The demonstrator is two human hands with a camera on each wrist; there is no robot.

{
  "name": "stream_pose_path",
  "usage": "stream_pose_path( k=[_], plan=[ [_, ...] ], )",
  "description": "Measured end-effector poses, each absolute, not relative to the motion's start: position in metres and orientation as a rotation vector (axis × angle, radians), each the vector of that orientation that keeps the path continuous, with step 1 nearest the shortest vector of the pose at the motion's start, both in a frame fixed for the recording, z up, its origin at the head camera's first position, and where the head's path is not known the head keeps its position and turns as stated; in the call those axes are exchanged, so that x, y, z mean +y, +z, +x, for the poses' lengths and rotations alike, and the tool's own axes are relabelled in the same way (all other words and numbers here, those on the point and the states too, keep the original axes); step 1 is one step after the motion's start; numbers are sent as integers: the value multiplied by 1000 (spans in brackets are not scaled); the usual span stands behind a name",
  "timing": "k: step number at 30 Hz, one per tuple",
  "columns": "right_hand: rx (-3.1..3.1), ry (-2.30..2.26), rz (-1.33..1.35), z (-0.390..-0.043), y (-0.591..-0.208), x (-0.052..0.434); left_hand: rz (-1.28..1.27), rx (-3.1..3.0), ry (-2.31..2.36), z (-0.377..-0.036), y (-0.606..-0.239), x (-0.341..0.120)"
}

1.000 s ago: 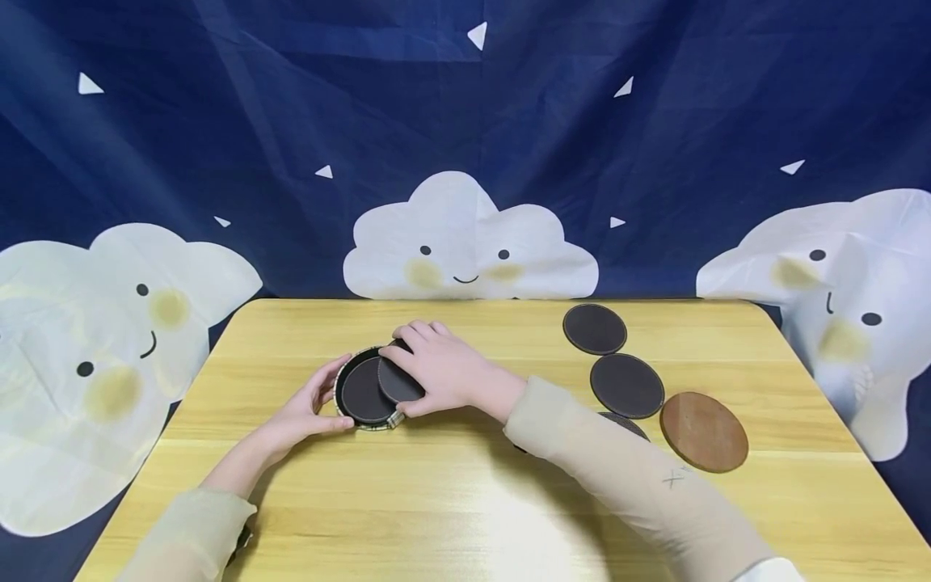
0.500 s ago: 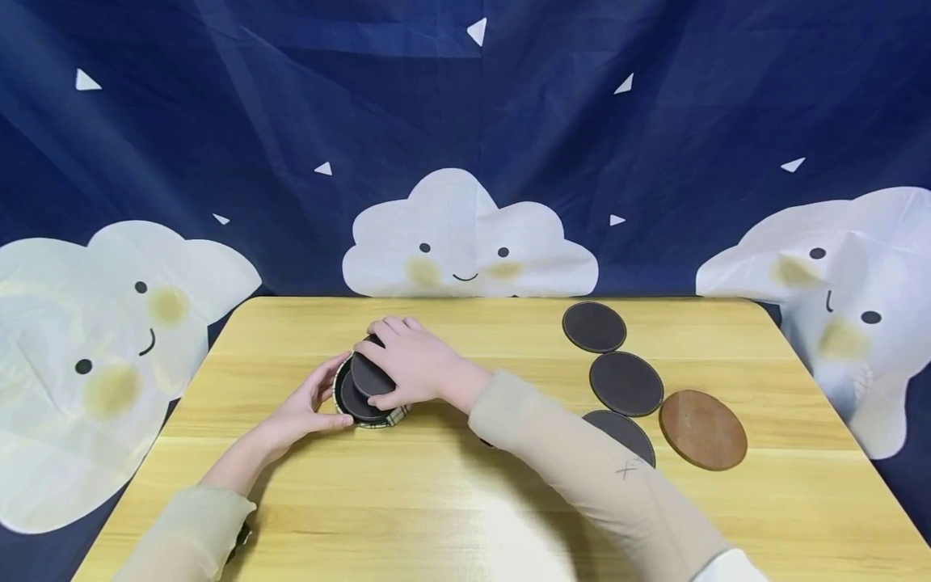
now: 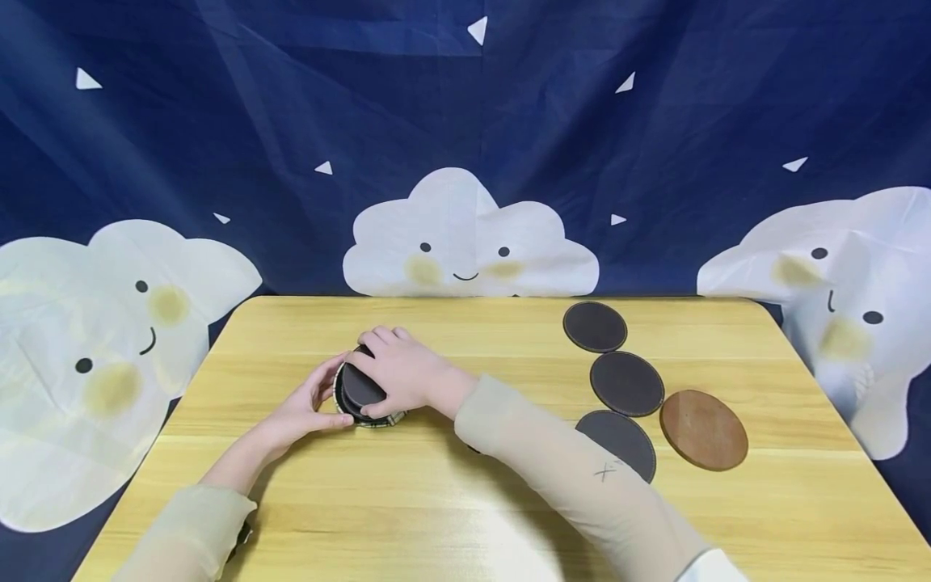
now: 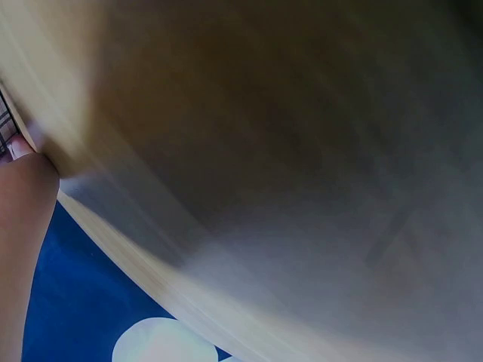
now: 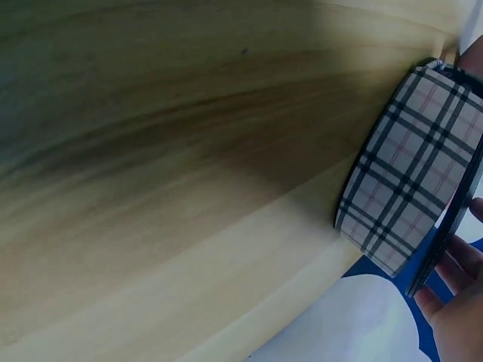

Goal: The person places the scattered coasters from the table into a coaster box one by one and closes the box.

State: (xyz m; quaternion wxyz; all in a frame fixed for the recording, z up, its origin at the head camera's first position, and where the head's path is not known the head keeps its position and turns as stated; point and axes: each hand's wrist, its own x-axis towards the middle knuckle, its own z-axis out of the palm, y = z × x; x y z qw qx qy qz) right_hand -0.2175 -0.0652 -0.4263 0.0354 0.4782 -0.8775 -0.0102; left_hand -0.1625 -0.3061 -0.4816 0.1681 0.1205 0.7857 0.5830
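A round box with a plaid side point(image 5: 411, 170) and a dark inside stands left of the table's middle. My left hand point(image 3: 309, 404) holds it from the left, thumb at the near rim and fingers round the far side. A dark round coaster point(image 3: 362, 388) is in my right hand point(image 3: 403, 370), thumb at its near edge and fingers over the far one. It lies tilted over the box's opening and covers most of it. From the side, the right wrist view shows the coaster's edge along the box's open end.
Toward the right, three dark coasters lie in a slanting row: a far one point(image 3: 595, 326), a middle one point(image 3: 627, 383) and a near one point(image 3: 618, 440), partly behind the right sleeve. Beside them is a brown disc point(image 3: 704, 430). A blue cloud-print cloth point(image 3: 291, 121) hangs behind the table.
My right hand has moved left and slightly down with the coaster, from the box's right edge to over its opening. More of the near dark coaster shows past the sleeve. The left hand stays put.
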Motion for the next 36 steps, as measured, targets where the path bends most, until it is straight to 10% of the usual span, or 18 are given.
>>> stream_pose_path(
  k=[36],
  plan=[
    [-2708,-18,1477,-211,-441,-74,356,2230,1640,-164,-481,-306]
  ],
)
